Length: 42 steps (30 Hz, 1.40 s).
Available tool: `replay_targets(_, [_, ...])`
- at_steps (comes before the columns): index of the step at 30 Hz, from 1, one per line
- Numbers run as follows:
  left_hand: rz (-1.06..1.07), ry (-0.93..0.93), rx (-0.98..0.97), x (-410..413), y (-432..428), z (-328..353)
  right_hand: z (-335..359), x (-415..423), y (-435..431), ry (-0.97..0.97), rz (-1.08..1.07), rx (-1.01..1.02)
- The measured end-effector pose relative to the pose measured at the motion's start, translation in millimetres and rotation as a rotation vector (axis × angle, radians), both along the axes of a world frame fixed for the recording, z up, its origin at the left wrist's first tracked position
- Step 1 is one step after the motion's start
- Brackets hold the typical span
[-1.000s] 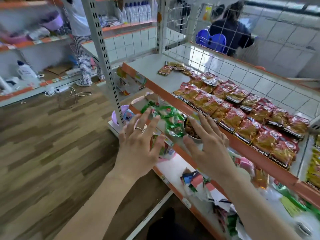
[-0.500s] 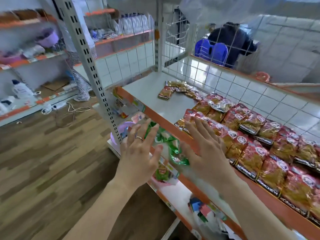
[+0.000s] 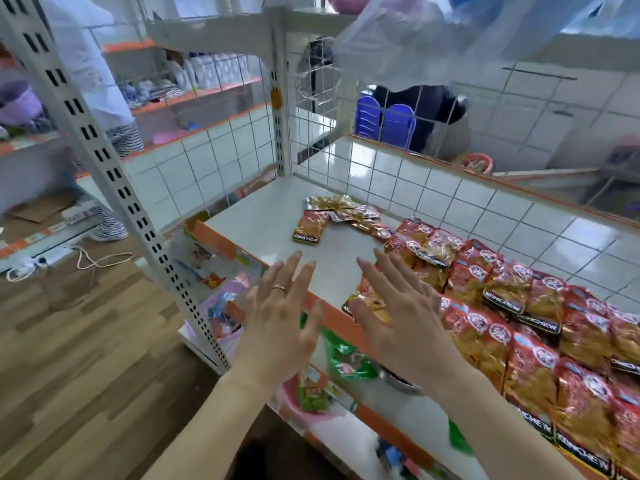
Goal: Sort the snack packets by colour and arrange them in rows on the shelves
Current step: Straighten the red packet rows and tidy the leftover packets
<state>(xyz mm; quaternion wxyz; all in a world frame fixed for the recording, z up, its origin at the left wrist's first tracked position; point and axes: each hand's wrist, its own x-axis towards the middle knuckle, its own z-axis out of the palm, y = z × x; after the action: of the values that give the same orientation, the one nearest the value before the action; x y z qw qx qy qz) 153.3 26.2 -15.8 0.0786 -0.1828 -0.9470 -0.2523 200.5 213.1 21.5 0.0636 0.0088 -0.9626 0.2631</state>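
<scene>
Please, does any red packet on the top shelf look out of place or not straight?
Yes. The small heap of packets at the far end of the shelf lies jumbled at mixed angles, unlike the neat overlapping rows beside it.

Blue chairs (image 3: 398,124) at the back, cord (image 3: 79,259) on wooden floor (image 3: 86,375).

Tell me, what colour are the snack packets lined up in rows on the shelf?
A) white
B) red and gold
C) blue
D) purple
B: the snack packets laid in rows on the shelf have red wrappers with gold on them.
</scene>
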Motion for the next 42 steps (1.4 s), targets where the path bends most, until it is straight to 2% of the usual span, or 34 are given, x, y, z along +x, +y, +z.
replay_targets(9, [-0.232,-0.048,-0.061,-135.1,-13.9,-34.5,-36.2,-102.8,-58.2,-0.112,-0.149,-0.058])
replay_targets(15, [-0.351,0.078,-0.181,-225.0,-19.7,-64.2,-62.5,-181.0,-73.0,-0.177,-0.301,-0.020])
replay_targets(18, [-0.361,-0.014,-0.226,-249.6,-15.9,-67.1,-80.9,-208.1,-67.9,-0.209,-0.406,0.006])
replay_targets(23, [-0.420,0.035,-0.243,-250.3,-14.5,-75.5,-100.7,-239.8,-58.6,-0.160,-0.584,0.081])
replay_targets(26, [-0.412,0.021,-0.234,-254.4,-13.4,-76.2,-105.2,-248.0,-58.9,-0.185,-0.567,0.190])
replay_targets(29, [-0.406,0.050,-0.217,-254.0,-13.6,-75.0,-110.3,-248.6,-59.8,-0.084,-0.619,0.202])
replay_targets(34, [-0.286,0.082,-0.049,-251.4,-17.8,-71.8,-108.5,-243.8,-62.4,-0.031,-0.643,0.167])
replay_targets(42, [-0.068,-0.001,0.158,-248.8,-21.7,-73.8,-95.7,-200.4,-80.9,0.091,-0.603,0.235])
